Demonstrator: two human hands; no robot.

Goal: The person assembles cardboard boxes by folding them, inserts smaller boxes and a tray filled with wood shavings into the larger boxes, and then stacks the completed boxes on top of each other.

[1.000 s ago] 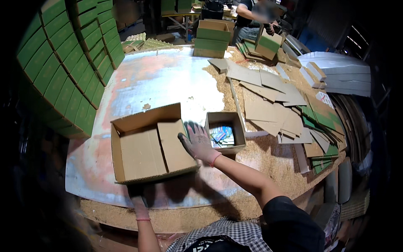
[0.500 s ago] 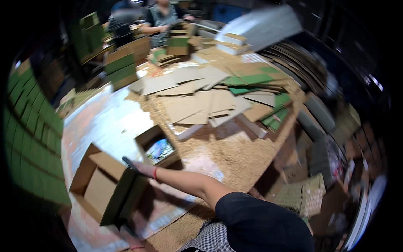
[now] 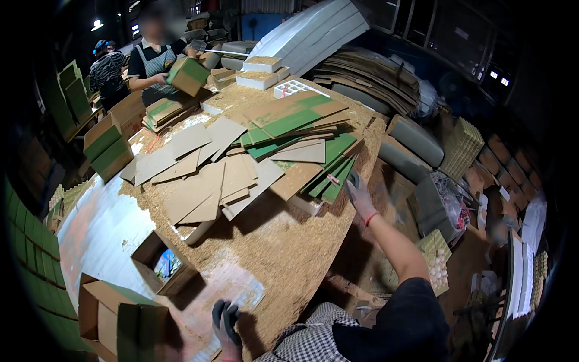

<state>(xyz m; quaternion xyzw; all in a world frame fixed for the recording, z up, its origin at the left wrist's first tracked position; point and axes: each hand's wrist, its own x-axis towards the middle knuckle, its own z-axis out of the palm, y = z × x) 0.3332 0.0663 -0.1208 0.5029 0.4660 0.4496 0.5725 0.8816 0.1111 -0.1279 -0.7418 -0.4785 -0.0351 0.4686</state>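
Above the near table edge, my left hand [image 3: 227, 329], in a grey-and-dark glove, has loosely bent fingers with nothing in them. Just left of it lies a green-and-brown cardboard box [image 3: 142, 326], its opening facing left. My right hand [image 3: 360, 198], gloved too, stretches out beside the right table edge. Its fingers are extended next to a stack of green cardboard sheets [image 3: 335, 184]; whether they touch is unclear. A smaller brown box [image 3: 181, 279] with something blue and printed inside stands beyond the larger box.
Loose plain cardboard sheets [image 3: 196, 192] cover the middle of the sawdust-strewn table [image 3: 295, 259]. Across it, a co-worker [image 3: 158, 63] holds a green-and-brown box [image 3: 189, 76]. Green boxes [image 3: 33, 253] are stacked at left; grey padded blocks [image 3: 416, 140] sit right of the table.
Both my hands have left the larger box. My right hand has swung across to the green sheets, and the view has turned right. The co-worker's box is now raised and tilted.
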